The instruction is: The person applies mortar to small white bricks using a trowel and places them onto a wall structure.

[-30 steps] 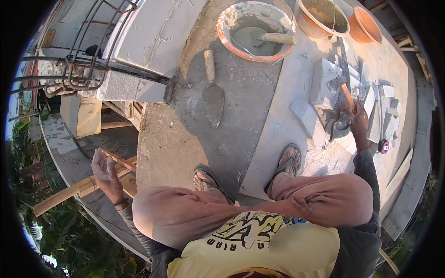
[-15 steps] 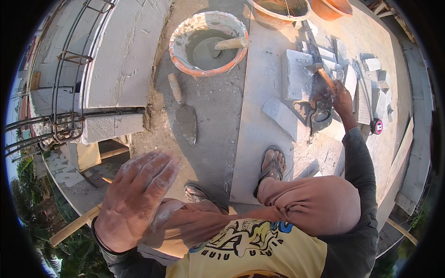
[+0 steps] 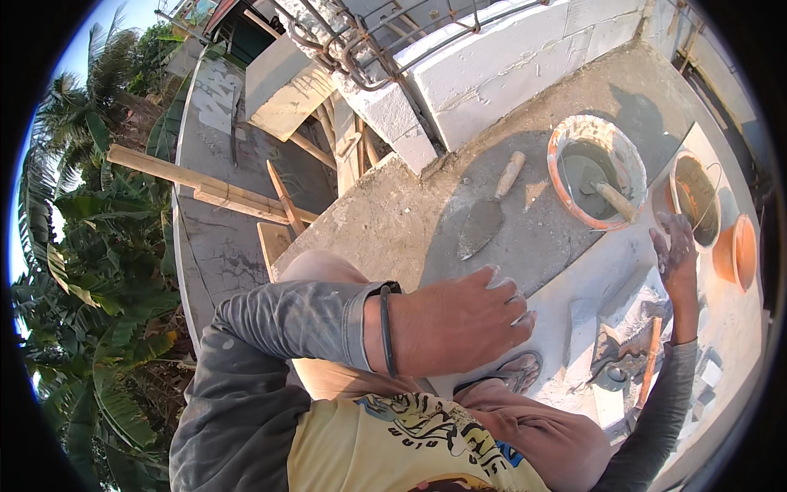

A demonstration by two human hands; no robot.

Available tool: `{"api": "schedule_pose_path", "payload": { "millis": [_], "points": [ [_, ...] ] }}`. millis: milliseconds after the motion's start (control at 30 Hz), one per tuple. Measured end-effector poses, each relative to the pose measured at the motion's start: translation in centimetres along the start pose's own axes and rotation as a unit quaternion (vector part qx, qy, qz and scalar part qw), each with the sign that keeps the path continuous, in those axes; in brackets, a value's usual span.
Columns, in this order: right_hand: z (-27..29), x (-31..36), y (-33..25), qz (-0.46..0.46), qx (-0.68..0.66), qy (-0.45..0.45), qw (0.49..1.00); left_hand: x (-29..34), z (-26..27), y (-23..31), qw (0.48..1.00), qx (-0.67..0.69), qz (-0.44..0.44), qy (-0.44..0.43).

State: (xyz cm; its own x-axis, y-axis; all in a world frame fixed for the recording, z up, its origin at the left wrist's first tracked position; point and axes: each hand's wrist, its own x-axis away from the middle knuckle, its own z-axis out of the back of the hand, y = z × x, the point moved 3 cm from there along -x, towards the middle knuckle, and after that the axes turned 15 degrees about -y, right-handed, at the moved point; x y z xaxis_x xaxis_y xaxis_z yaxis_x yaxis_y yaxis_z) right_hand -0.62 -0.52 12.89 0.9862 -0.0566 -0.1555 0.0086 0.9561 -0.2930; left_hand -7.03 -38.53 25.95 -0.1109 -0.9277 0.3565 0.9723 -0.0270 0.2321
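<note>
The left hand [image 3: 459,324] hangs loosely open and empty across the knees, while the right hand [image 3: 676,250], fingers spread and holding nothing, reaches over the white block [image 3: 574,279] toward the orange mortar bucket [image 3: 597,182]. This looks like the reach for mortar. Next, I judge, comes a firm grip on the tool handle [image 3: 616,202] in the bucket; the trowel [image 3: 489,211] lies apart on the slab.

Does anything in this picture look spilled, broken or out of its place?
Nothing is clearly spilled. The trowel lies flat on the bare concrete slab, apart from both hands. Broken pale block pieces lie scattered below the right hand. A tool handle leans inside the orange mortar bucket. The left hand holds nothing.
</note>
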Motion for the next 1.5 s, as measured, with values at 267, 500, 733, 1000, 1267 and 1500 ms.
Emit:
{"api": "schedule_pose_path", "payload": {
  "millis": [267, 500, 733, 1000, 1267, 1500],
  "points": [
    [-7.9, -13.6, 2.8, -0.151, 0.222, -0.392, 0.880, 2.2, -0.9, -1.4, 0.999, 0.024, 0.014, 0.043],
    [-13.2, -12.3, 8.9, -0.194, 0.192, -0.409, 0.871, 4.2, -1.4, -5.0, 0.999, 0.052, 0.006, 0.007],
    [-7.4, -14.2, 4.7, -0.111, 0.220, -0.308, 0.919, 6.7, -1.3, -6.4, 0.998, 0.065, -0.018, 0.006],
    [-12.1, -13.2, 3.1, -0.170, 0.174, -0.405, 0.881, 3.3, -2.0, -8.7, 0.995, 0.078, -0.002, -0.067],
    [-13.1, -11.1, 8.8, -0.117, 0.165, -0.346, 0.916, -21.4, -12.5, -20.6, 0.616, 0.752, 0.213, 0.099],
    [-10.5, -9.0, 3.7, -0.202, 0.143, -0.328, 0.912, -31.1, -17.3, -22.9, 0.414, 0.827, 0.278, 0.259]
  ]
}}
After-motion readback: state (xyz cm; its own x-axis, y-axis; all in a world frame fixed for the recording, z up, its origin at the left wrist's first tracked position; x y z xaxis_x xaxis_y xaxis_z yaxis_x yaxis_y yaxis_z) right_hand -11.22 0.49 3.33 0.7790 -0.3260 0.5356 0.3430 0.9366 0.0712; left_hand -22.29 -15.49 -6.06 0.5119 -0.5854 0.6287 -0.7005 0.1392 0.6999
